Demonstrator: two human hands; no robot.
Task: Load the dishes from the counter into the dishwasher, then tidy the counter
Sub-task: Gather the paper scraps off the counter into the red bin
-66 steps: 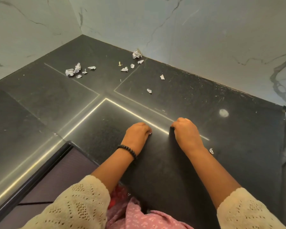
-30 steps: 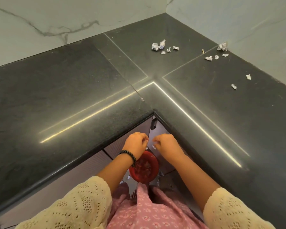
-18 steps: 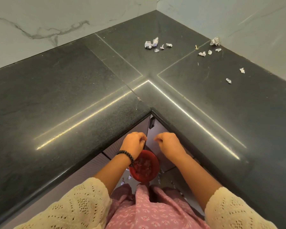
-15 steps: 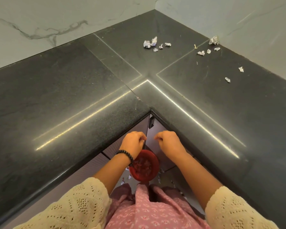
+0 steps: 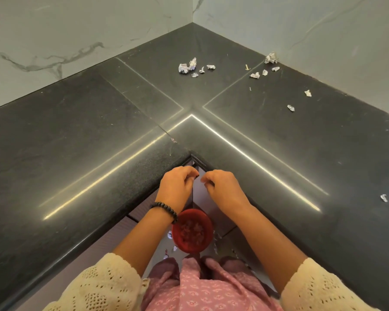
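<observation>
My left hand and my right hand hover side by side at the inner corner of the black L-shaped counter, above a round red bin on the floor. Both hands have loosely curled fingers pointing down, and I see nothing in them. The bin holds small scraps. Crumpled paper scraps lie in a cluster near the far corner of the counter, with a second cluster to their right by the wall.
Single scraps lie on the right counter wing, and one sits near its right end. A few bits of paper lie on the floor beside the bin. Marble walls back the counter, and cabinet fronts stand below.
My view swung from the counter to the inner corner. Both hands left the countertop and now hang over the red bin, with fingers looser than half a second ago.
</observation>
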